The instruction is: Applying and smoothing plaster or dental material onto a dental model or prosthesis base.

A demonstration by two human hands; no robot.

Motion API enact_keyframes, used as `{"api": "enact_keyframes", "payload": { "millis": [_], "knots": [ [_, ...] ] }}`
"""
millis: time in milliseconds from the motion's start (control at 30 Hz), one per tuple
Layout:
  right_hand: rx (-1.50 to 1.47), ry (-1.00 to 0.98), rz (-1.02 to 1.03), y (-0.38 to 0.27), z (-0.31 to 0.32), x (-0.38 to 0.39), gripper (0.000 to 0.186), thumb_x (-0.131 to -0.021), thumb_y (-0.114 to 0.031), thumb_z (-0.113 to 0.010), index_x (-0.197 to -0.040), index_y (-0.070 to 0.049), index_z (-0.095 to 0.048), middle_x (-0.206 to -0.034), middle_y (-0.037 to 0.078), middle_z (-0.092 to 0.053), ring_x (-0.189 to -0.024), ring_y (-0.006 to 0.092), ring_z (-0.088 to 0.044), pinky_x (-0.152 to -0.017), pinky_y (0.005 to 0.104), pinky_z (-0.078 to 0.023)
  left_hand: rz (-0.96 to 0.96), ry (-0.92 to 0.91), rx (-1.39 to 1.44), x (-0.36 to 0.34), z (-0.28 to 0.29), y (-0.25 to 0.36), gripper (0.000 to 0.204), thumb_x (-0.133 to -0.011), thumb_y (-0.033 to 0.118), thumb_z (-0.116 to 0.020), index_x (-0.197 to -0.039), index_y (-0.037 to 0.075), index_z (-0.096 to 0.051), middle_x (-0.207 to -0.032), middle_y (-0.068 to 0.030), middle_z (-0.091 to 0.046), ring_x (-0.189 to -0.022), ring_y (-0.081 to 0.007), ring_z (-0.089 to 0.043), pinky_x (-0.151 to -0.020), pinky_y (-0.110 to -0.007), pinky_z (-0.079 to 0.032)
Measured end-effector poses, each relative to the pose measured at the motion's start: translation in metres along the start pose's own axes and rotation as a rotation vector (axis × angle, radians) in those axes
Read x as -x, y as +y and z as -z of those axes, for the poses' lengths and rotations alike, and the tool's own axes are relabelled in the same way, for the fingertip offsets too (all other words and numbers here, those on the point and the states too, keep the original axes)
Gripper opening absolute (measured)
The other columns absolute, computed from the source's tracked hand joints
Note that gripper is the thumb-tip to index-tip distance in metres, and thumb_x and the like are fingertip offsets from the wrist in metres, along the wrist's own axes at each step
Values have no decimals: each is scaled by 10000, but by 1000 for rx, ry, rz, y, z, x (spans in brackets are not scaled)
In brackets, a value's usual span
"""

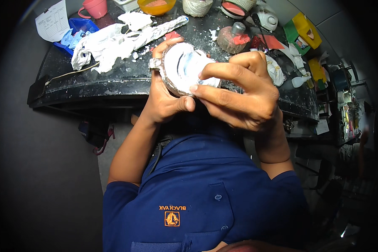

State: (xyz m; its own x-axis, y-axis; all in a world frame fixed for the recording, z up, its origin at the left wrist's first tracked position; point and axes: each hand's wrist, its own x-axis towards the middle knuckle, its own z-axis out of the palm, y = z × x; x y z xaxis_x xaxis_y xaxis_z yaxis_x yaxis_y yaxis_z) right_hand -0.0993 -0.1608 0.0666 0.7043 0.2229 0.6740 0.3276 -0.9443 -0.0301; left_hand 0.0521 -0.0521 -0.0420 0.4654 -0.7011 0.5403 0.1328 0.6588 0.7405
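My left hand (164, 98) grips a round, brownish mold (182, 65) filled with white plaster, which has a dark, curved groove in its top. It holds this from the left side, above the front edge of the dark worktable (84, 88). My right hand (239, 90) is bent over the mold from the right, with fingertips touching the plaster and rim; its thumb is mostly hidden behind the fingers.
Crumpled white paper (105, 42), a blue bin (65, 46), a pink cup (94, 8), a yellow bowl (155, 5) and a brownish flask (231, 40) stand on the table. Yellow trays (306, 33) lie right. A person's arm (362, 147) shows dimly at far right.
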Motion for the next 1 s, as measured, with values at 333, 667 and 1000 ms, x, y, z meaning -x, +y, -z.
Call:
{"api": "enact_keyframes", "payload": {
  "millis": [333, 667, 1000],
  "knots": [
    [-444, 4, -311, 19, -9, -14, 103, -793, -79, -785, -887, -41, -765, -864, 71, -709, -796, 183, -631, -693, 294, -477, 3, 6, 23, 0, -1, 3, 1245, -598, 468, -972, -1494, 39, -222, -1267, -121, -508, -1184, -229, -536, -1039, -371, -431],
    [-713, -241, -507, 24, -6, -18, 106, -853, -106, -779, -905, -16, -756, -814, 32, -686, -720, 82, -603, -644, 238, -466, -17, -15, -45, 0, 0, 1, 1275, -572, 485, -979, -1493, 33, -222, -1270, -107, -486, -1181, -214, -519, -1029, -361, -422],
    [-832, -51, -702, 60, 13, -6, 93, -898, -57, -735, -949, 20, -720, -839, 14, -687, -746, 28, -594, -673, 198, -481, -18, 99, 168, 1, -4, 1, 1226, -629, 481, -947, -1504, 42, -209, -1388, -146, -464, -1241, -289, -567, -1057, -433, -476]
  ]
}}
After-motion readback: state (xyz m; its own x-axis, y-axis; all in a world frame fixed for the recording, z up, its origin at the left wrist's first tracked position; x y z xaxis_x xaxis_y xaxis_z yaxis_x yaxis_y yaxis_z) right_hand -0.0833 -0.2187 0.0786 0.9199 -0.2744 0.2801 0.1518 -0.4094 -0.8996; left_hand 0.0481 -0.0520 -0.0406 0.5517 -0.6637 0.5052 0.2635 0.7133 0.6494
